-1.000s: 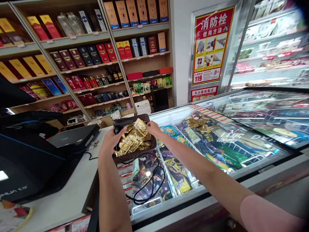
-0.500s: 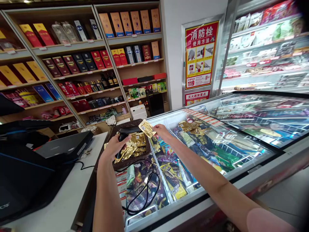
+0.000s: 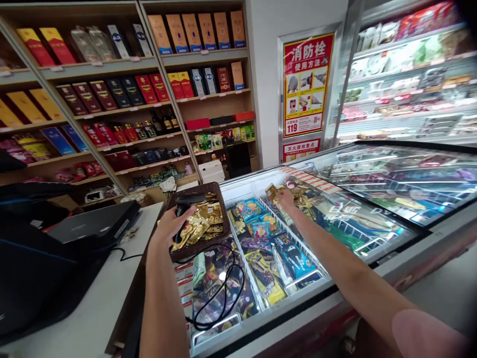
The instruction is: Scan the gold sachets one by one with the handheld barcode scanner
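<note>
My left hand (image 3: 170, 223) is wrapped round a black handheld barcode scanner (image 3: 191, 199), which is over a dark brown woven basket (image 3: 225, 211). Shiny gold packets (image 3: 201, 223) fill the basket. Further right, above the freezer's glass, my right hand (image 3: 286, 200) has its fingers closed on a small gold packet (image 3: 272, 192); the fingertips are partly hidden. It is beside a pile of similar gold packets (image 3: 303, 191) on the freezer top. The scanner's black cable (image 3: 223, 286) lies in loops across the glass in front of the basket.
Under the glass of the chest freezer (image 3: 305, 303), wire baskets hold colourful ice cream packs (image 3: 266, 278). At left, a dark flat device (image 3: 93, 223) stands on a white counter (image 3: 93, 303). Shelves of boxed bottles (image 3: 156, 89) line the back wall, and a lit display fridge (image 3: 406, 84) stands at right.
My right hand has carried the gold packet from beside the basket rightward to the pile on the glass. My left hand stays at the basket with the scanner.
</note>
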Motion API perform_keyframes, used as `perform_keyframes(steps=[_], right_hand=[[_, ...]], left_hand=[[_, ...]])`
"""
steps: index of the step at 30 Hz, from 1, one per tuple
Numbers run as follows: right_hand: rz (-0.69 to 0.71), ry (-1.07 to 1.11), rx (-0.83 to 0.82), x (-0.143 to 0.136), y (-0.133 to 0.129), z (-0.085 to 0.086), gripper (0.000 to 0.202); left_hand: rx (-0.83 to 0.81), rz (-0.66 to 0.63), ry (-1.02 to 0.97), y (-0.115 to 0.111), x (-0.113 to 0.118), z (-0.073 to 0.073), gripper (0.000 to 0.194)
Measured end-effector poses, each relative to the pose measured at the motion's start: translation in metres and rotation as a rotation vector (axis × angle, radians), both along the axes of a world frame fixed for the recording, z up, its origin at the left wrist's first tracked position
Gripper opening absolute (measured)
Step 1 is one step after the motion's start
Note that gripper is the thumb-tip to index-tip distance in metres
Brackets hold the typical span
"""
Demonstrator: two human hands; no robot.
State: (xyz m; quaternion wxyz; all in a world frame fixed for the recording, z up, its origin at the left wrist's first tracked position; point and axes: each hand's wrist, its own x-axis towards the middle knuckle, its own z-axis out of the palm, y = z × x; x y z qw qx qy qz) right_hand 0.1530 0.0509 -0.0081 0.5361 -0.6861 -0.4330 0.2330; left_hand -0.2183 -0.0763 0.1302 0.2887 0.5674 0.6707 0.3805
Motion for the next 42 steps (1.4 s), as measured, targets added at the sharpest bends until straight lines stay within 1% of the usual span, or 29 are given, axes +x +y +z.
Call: perform_keyframes(steps=[2, 3, 4, 5, 6, 8, 9, 10, 11, 13, 14, 15, 16, 17, 18, 20, 22, 24, 25, 26, 27, 30, 32, 34, 37, 39, 42], right_hand=[[-0.078, -0.09, -0.007, 0.003, 0.002, -0.005, 0.016], [-0.105, -0.138, 0.011, -0.003, 0.003, -0.006, 0.021], [-0.097, -0.217, 0.045, -0.013, 0.004, -0.007, 0.025], [-0.044, -0.312, 0.083, -0.027, 0.005, -0.006, 0.029], [0.047, -0.407, 0.121, -0.045, 0.007, -0.005, 0.032], [0.313, -0.568, 0.176, -0.088, 0.012, 0.001, 0.036], [0.405, -0.593, 0.189, -0.109, 0.015, 0.005, 0.043], [0.481, -0.616, 0.193, -0.13, 0.019, 0.009, 0.054], [0.6, -0.686, 0.149, -0.148, 0.022, 0.014, 0.072], [0.783, -0.796, 0.009, -0.176, 0.03, 0.026, 0.106], [0.856, -0.843, -0.074, -0.185, 0.035, 0.031, 0.119], [0.908, -0.879, -0.14, -0.191, 0.038, 0.037, 0.125], [0.946, -0.907, -0.173, -0.194, 0.042, 0.041, 0.126], [0.977, -0.927, -0.167, -0.196, 0.044, 0.045, 0.123], [0.997, -0.936, -0.121, -0.197, 0.046, 0.047, 0.116], [1.023, -0.898, 0.03, -0.197, 0.045, 0.047, 0.101], [1.078, -0.793, 0.153, -0.197, 0.039, 0.042, 0.089], [1.166, -0.614, 0.205, -0.196, 0.028, 0.036, 0.077], [1.186, -0.493, 0.22, -0.195, 0.022, 0.033, 0.07], [1.171, -0.356, 0.237, -0.192, 0.015, 0.032, 0.064], [1.119, -0.211, 0.255, -0.189, 0.009, 0.032, 0.059], [0.864, 0.165, 0.257, -0.171, -0.008, 0.036, 0.047], [0.732, 0.323, 0.214, -0.155, -0.016, 0.04, 0.041], [0.616, 0.401, 0.184, -0.138, -0.02, 0.043, 0.036], [0.458, 0.426, 0.183, -0.118, -0.022, 0.045, 0.029], [0.396, 0.41, 0.19, -0.109, -0.022, 0.046, 0.027], [0.367, 0.378, 0.182, -0.104, -0.021, 0.048, 0.025]], left_hand=[[-0.01, 0.065, 0.02, 0.004, -0.005, -0.005, 0.055], [-0.02, 0.099, 0.034, 0.005, -0.008, -0.006, 0.055], [-0.025, 0.125, 0.042, 0.006, -0.011, -0.007, 0.055], [-0.019, 0.143, 0.039, 0.006, -0.014, -0.008, 0.055], [-0.008, 0.149, 0.026, 0.006, -0.017, -0.008, 0.054], [0.032, 0.145, -0.003, 0.003, -0.023, -0.007, 0.053], [0.044, 0.138, -0.013, 0.001, -0.025, -0.006, 0.052], [0.051, 0.136, -0.015, -0.001, -0.027, -0.004, 0.052], [0.052, 0.133, -0.013, -0.003, -0.028, -0.003, 0.052], [0.045, 0.131, -0.002, -0.008, -0.029, 0.001, 0.05], [0.04, 0.129, 0.003, -0.01, -0.03, 0.003, 0.049], [0.038, 0.127, 0.007, -0.011, -0.03, 0.004, 0.049], [0.04, 0.123, 0.007, -0.012, -0.03, 0.005, 0.049], [0.043, 0.12, 0.008, -0.012, -0.031, 0.005, 0.049], [0.046, 0.118, 0.012, -0.012, -0.031, 0.005, 0.049], [0.053, 0.113, 0.02, -0.012, -0.032, 0.005, 0.05], [0.044, 0.11, 0.017, -0.012, -0.031, 0.005, 0.051], [0.035, 0.11, -0.008, -0.014, -0.028, 0.007, 0.051], [0.028, 0.111, -0.022, -0.015, -0.026, 0.009, 0.051], [0.022, 0.111, -0.032, -0.016, -0.024, 0.011, 0.051], [0.017, 0.105, -0.038, -0.018, -0.022, 0.012, 0.051], [0.005, 0.036, -0.046, -0.019, -0.017, 0.015, 0.055], [-0.001, -0.034, -0.048, -0.017, -0.012, 0.014, 0.056], [0.01, -0.08, -0.032, -0.013, -0.006, 0.011, 0.057], [0.047, -0.096, 0.039, -0.006, 0.007, 0.006, 0.055], [0.066, -0.105, 0.096, -0.002, 0.018, 0.002, 0.053], [0.088, -0.128, 0.151, 0.002, 0.029, -0.004, 0.051]])
